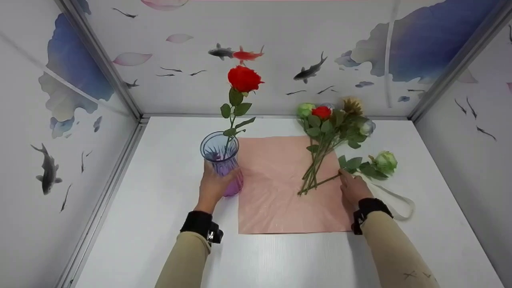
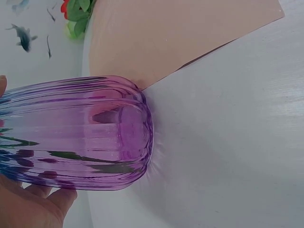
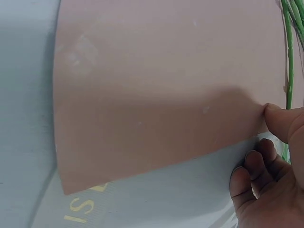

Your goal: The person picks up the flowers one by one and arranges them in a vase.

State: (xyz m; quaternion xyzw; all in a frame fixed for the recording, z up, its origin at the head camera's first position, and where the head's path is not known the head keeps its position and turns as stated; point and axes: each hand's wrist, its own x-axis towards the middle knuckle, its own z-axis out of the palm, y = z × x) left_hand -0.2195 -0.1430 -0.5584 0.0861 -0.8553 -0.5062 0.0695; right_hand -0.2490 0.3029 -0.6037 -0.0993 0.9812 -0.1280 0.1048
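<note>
My left hand grips a ribbed glass vase, blue at the rim and purple at the base. The vase tilts slightly, and one long-stemmed red rose stands in it. To the right, my right hand is at the stem of a green rose, thumb and forefinger pinching it at the paper's right edge. In the right wrist view the thumb crosses over that green stem; the forefinger's contact is hidden. Pink wrapping paper lies flat between the hands.
A bunch of artificial flowers, with red, green, yellow and pale blue heads, lies with its stems over the paper. A whitish ribbon with gold lettering curls beside my right wrist. Printed walls enclose the white table.
</note>
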